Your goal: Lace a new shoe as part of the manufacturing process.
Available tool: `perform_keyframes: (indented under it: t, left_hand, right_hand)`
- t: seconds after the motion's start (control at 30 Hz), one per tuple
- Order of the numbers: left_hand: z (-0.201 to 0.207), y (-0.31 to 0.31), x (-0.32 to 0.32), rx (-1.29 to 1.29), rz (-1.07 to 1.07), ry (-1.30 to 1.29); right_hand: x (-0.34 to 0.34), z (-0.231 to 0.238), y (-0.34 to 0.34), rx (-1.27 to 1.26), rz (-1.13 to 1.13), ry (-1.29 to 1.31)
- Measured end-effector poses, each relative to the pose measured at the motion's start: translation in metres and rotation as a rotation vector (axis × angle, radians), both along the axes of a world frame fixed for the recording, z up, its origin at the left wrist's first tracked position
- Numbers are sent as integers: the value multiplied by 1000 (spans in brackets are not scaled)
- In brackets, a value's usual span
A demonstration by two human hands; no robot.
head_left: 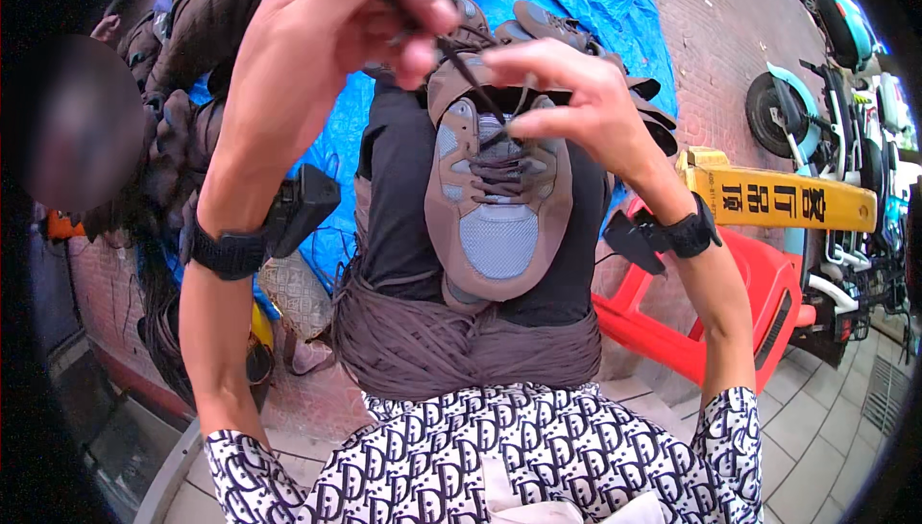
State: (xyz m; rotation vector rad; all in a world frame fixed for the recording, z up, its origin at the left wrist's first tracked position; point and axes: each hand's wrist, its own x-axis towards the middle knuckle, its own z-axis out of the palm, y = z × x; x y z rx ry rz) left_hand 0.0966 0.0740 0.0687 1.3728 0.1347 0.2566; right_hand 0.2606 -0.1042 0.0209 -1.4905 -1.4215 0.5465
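A brown and grey-blue shoe (499, 236) rests across my dark-trousered lap, its toe toward me. Dark lacing crosses its front below the tongue. My left hand (370, 20), partly blurred, is raised above and left of the shoe, fingers closed on a dark shoelace (465, 73). From there the shoelace slants down to the shoe's upper eyelets. Over the shoe's collar, my right hand (576, 97) has its thumb and forefinger apart, with lace passing between them. Black straps with small devices circle both wrists. A thick bundle of brown-grey laces (461, 346) lies over my lap.
More brown shoes (547, 24) lie ahead on a blue tarp (615, 5). At the right are a red plastic stool (663, 332), a long yellow box (788, 197) and parked scooters (783, 111). Heaped dark brown pieces (206, 29) and another person (77, 125) are at the left.
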Motion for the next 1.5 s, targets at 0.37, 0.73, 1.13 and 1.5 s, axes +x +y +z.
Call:
perform_keyframes:
  t: [0.37, 0.73, 1.13, 1.5]
  left_hand:
    - [-7, 40, -36, -14, 276, -261]
    - [-52, 122, -149, 110, 712, -32]
    - [-61, 92, -113, 465, 802, 237]
    - [-101, -75, 48, 1468, 11, -138]
  right_hand:
    - [85, 57, -75, 318, -87, 850]
    - [199, 36, -215, 547, -410, 1076]
    - [80, 45, -66, -61, -118, -296]
    - [19, -32, -42, -4, 189, -896]
